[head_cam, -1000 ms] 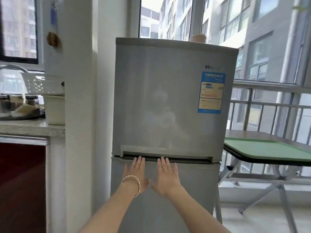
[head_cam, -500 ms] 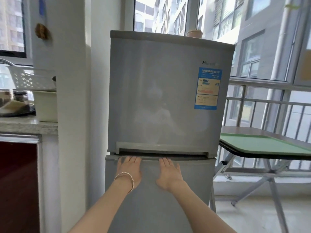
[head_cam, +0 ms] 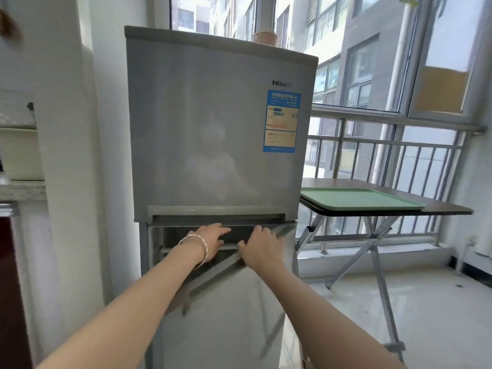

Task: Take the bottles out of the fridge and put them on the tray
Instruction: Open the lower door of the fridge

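Note:
A grey two-door fridge (head_cam: 213,134) stands straight ahead. Its lower door (head_cam: 226,310) is swung partly open, hinged on the right, and a dark gap shows behind its top edge. My right hand (head_cam: 262,247) grips that top edge. My left hand (head_cam: 210,239), with a bracelet on the wrist, reaches into the gap with its fingers spread. No bottles are visible; the inside is dark and mostly hidden. A green tray (head_cam: 359,199) lies bare on a folding table to the right of the fridge.
The folding table (head_cam: 439,207) stands on crossed metal legs against a window railing (head_cam: 399,145). A white pillar (head_cam: 66,155) and a kitchen counter (head_cam: 21,187) are close on the left. A small pot (head_cam: 263,37) sits on top of the fridge.
Both hands went from flat on the shut lower door to its top edge, and the door has swung partly open. The view has moved closer and turned right.

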Demonstrator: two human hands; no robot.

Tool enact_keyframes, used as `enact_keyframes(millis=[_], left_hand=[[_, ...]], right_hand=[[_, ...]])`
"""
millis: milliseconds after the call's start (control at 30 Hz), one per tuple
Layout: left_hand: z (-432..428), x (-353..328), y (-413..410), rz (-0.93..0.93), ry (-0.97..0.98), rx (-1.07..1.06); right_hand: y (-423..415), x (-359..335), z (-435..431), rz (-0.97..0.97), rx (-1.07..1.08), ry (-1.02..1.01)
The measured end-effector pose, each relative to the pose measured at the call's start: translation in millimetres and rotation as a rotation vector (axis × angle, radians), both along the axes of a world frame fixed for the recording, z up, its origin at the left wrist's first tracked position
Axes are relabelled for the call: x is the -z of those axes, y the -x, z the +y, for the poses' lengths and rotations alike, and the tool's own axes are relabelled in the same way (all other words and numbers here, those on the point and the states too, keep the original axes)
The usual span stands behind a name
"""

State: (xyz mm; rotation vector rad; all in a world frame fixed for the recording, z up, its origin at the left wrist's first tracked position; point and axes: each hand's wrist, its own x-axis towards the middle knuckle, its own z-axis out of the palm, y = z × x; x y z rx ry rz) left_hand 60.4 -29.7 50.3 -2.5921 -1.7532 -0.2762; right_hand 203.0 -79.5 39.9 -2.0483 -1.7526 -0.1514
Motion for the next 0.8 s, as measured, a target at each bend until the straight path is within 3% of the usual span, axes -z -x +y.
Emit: enact_keyframes(millis=[233,400,600,800], left_hand=[[3.8,11.7,-96.5,0.068,0.121,0.163],[-3.6,24.8,-155.0,0.019,0.069,0.231],[-6.9,34.4,-193.8,0.082,-0.058,0.325],[-9.1,43.8,-229.9,0.073,-0.014,0.375]], right_hand=[[-53.3,-7.1,-26.2,-0.137,0.066,0.231],[-81.2,-6.1,-47.2,-0.285,0.117,0.361],[-120.9,16.1,-58.2,-0.181,0.281,0.393],[-177.9,24.5,-70.7,-0.314,0.332,0.366]])
